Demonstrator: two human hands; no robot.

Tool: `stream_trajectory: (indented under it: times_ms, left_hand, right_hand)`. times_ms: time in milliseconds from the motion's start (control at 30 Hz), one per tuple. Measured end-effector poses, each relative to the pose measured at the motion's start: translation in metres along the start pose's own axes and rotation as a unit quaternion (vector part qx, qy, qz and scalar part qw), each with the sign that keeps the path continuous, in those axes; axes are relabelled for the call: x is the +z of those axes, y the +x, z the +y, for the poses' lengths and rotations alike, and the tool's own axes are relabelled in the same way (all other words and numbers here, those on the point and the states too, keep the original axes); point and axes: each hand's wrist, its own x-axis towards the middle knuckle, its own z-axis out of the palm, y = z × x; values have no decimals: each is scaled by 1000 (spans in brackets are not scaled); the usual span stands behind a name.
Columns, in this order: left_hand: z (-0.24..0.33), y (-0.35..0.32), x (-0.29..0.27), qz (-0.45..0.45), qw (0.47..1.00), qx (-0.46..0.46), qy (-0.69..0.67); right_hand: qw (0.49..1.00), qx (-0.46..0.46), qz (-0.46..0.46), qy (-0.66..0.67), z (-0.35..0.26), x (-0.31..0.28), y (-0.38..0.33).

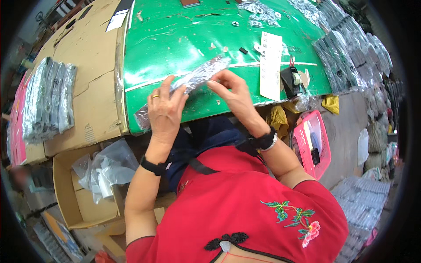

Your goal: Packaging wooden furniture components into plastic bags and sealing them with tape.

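A long, narrow clear plastic packet [202, 73] lies slantwise over the near edge of the green tabletop [175, 37]; its contents are hard to make out through the glare. My left hand [165, 108], with a ring on one finger, grips the packet around its middle, fingers bent over it. At the packet's right side my right hand [237, 91] has thumb and forefinger pinched together on the plastic edge. To the right of that hand are a white printed card [270, 65] and a black tape dispenser [291, 82]. A small black piece [243, 51] lies beyond the packet.
Stacked plastic-wrapped packets [49, 101] stand on cardboard [98, 65] at left; more packets [337, 61] are piled at right. Below the table edge are a pink basket [323, 142] and an open cardboard box [66, 193] with clear bags [115, 164]. Loose small parts [262, 13] lie at the back.
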Motion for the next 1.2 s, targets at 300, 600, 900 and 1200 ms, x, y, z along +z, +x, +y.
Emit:
stream_trajectory:
  times_ms: [300,600,900,1200]
  left_hand:
    - [13,-12,2,18,999,10,51]
    - [11,-11,-2,-25,993,82,86]
    - [4,-2,-4,-52,995,66,61]
    - [-9,17,-4,-79,996,41,16]
  right_hand:
    - [978,36,19,-203,-5,43,24]
    - [968,69,13,-241,-8,39,21]
    - [989,136,-58,-7,-13,17,8]
    - [998,38,56,-8,40,43,5]
